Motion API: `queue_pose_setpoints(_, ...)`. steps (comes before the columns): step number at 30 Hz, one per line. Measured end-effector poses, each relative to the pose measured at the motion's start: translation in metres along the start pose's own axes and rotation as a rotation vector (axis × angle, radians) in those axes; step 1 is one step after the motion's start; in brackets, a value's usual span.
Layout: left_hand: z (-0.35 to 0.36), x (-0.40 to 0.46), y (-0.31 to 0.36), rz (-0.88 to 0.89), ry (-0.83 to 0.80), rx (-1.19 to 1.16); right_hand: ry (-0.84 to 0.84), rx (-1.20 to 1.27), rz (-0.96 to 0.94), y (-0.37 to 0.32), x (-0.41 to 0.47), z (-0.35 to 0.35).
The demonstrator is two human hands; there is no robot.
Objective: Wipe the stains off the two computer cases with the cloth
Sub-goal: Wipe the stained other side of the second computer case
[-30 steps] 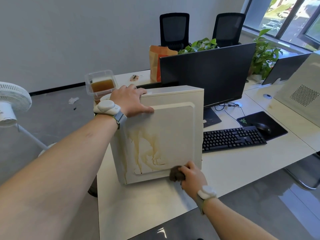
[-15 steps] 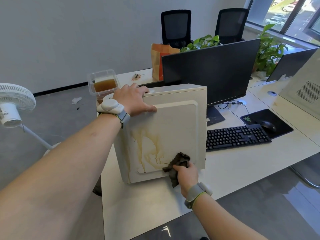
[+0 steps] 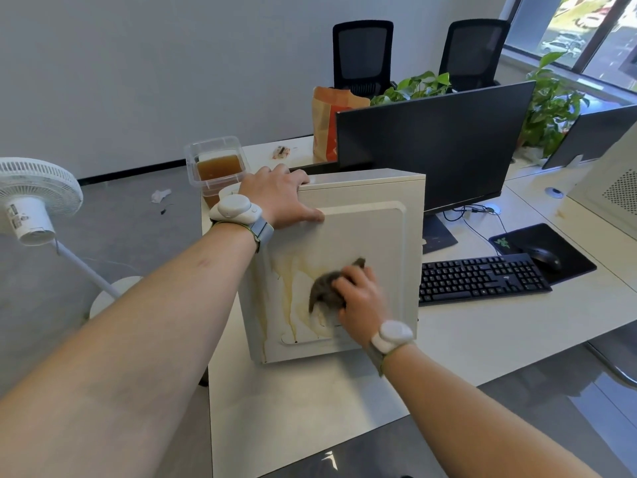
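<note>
A white computer case (image 3: 365, 232) stands upright on the desk, its side panel facing me. Yellow-brown drip stains (image 3: 293, 291) run down the panel's left half. My left hand (image 3: 279, 198) grips the case's top left corner, thumb on the panel. My right hand (image 3: 358, 298) holds a bunched dark grey cloth (image 3: 325, 291) and presses it against the stained middle of the panel. A second white case (image 3: 617, 188) with a perforated vent stands at the far right edge, partly cut off.
A black monitor (image 3: 434, 146) stands right behind the case, with a keyboard (image 3: 482, 277), mouse (image 3: 546, 258) and mouse pad to the right. A clear tub of brown liquid (image 3: 217, 167) and a paper bag (image 3: 331, 122) sit behind. A white fan (image 3: 31, 198) stands on the floor left.
My right hand with the cloth has risen from the panel's lower right edge up and leftwards onto the stained middle. My left hand has stayed on the top corner.
</note>
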State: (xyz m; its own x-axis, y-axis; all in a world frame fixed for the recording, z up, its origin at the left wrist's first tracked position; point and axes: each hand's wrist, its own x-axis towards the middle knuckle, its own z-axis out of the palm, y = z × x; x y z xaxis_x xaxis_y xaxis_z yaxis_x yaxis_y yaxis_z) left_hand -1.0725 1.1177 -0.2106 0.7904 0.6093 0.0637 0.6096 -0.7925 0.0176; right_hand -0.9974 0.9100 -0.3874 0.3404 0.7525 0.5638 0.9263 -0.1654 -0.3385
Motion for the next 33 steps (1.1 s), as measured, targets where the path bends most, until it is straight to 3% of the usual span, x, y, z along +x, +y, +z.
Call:
queue_pose_setpoints(3,0.001,0.002,-0.001,0.008,0.009,0.000,-0.251,-0.017,-0.057,0.018,-0.067,0.017)
queue_pose_setpoints(7,0.004,0.001,-0.001,0.013,0.018,0.004,-0.384,0.047,0.152,0.031,-0.111,0.016)
queue_pose_setpoints(10,0.003,0.002,-0.002,0.012,0.024,0.008,-0.256,0.153,0.270,0.018,-0.070,-0.009)
queue_pose_setpoints(14,0.004,0.003,-0.001,0.014,0.024,0.016,0.127,0.212,0.180,-0.011,0.031,-0.047)
queue_pose_setpoints(17,0.004,0.002,-0.002,0.012,0.037,0.033,0.198,0.172,0.132,-0.025,0.077,-0.040)
queue_pose_setpoints(23,0.002,0.001,-0.001,0.014,0.008,0.013,-0.006,0.096,-0.090,-0.019,0.015,0.011)
queue_pose_setpoints(27,0.000,-0.001,0.000,0.013,-0.003,0.005,-0.300,0.001,-0.169,0.008,-0.050,0.016)
queue_pose_setpoints(29,-0.001,-0.003,0.001,0.011,-0.003,0.003,-0.508,-0.043,-0.118,0.011,-0.065,0.008)
queue_pose_setpoints(33,-0.001,-0.007,0.002,0.011,-0.003,-0.008,-0.828,0.015,0.208,-0.004,-0.024,-0.034)
